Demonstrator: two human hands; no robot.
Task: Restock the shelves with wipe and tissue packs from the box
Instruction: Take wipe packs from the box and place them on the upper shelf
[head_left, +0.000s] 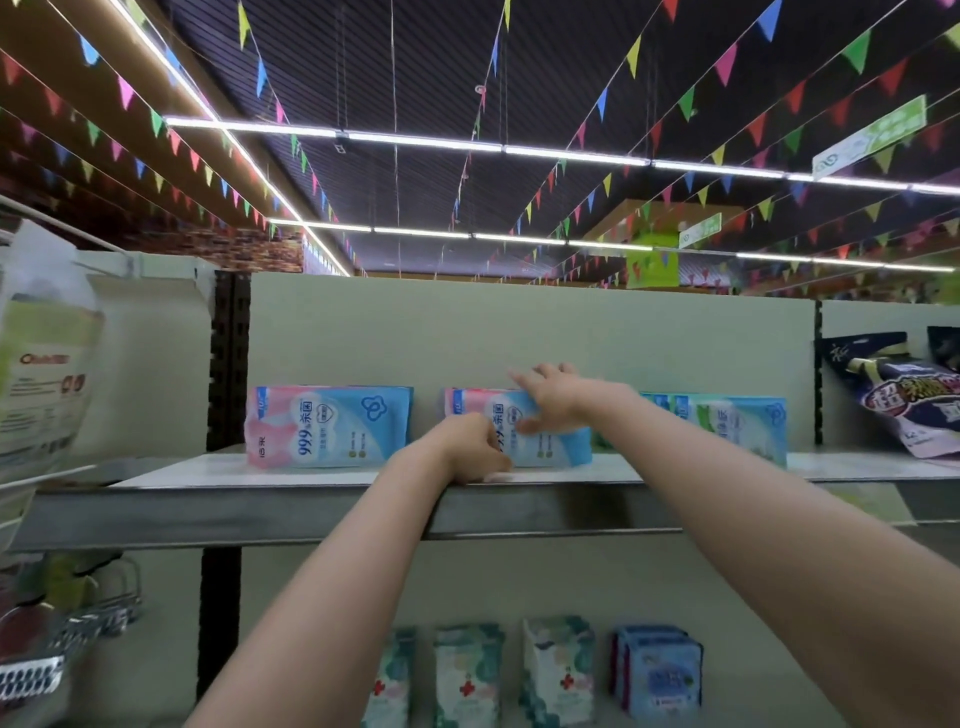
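Our left hand (470, 447) grips lower front edge of middle wipe pack (519, 428) on top shelf (311, 506); our right hand (553, 397) rests flat on pack's top. We square it upright, faces aligned with left pack (327, 426), gaps even.

Dark slatted ceiling (519, 62), light strips (415, 140) (bunting (727, 62) overhead).

Bright ceiling light strips (421, 141), dark ceiling, motion blur, wide-angle bending at edges.
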